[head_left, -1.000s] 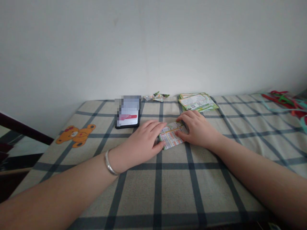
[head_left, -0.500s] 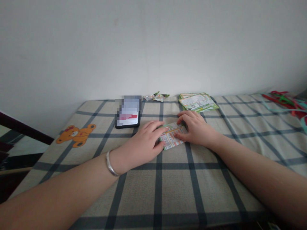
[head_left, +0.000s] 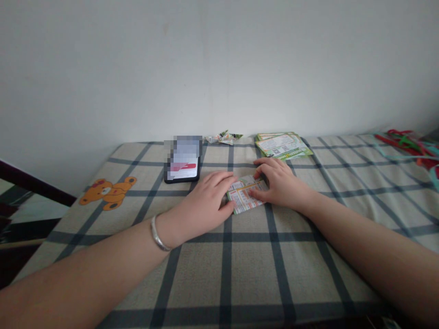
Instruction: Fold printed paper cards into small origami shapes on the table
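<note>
A small printed leaflet lies on a checked cloth. My left hand rests over its left end, fingers on top and thumb at its lower edge. A silver bangle is on that wrist. My right hand holds the leaflet's right end with curled fingers, fingertips pressed on the paper. Most of the leaflet's ends are hidden under my hands.
A black phone with a lit screen lies behind my left hand. A stack of green leaflets and some folded paper pieces sit by the wall. Red and green straps lie far right. The cloth's left edge drops off beyond an orange bear print.
My right fingers have curled and shifted slightly over the leaflet's right end. My left hand and the leaflet have barely moved.
</note>
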`<move>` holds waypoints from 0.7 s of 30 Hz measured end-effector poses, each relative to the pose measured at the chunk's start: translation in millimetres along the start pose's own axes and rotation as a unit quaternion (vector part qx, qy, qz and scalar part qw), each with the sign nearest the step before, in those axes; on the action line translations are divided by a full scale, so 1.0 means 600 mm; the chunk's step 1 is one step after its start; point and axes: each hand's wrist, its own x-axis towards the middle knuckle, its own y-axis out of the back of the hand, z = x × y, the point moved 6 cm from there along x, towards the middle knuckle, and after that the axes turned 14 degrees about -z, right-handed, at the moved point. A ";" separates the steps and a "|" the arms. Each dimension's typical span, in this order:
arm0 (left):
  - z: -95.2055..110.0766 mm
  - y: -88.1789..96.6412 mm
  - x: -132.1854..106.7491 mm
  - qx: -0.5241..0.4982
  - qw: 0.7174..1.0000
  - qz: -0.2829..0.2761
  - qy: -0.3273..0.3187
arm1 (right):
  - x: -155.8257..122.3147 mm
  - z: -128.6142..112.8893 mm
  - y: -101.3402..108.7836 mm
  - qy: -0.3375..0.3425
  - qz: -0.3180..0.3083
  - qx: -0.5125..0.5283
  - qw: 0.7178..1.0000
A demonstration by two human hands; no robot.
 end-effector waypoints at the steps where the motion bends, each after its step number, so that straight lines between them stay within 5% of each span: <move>1: -0.003 0.000 0.000 -0.002 1.000 0.004 0.011 | 0.000 -0.001 0.000 0.002 -0.002 0.002 1.000; 21: -0.014 -0.002 0.001 -0.070 0.996 0.042 0.023 | -0.005 -0.012 -0.001 0.023 0.008 0.003 1.000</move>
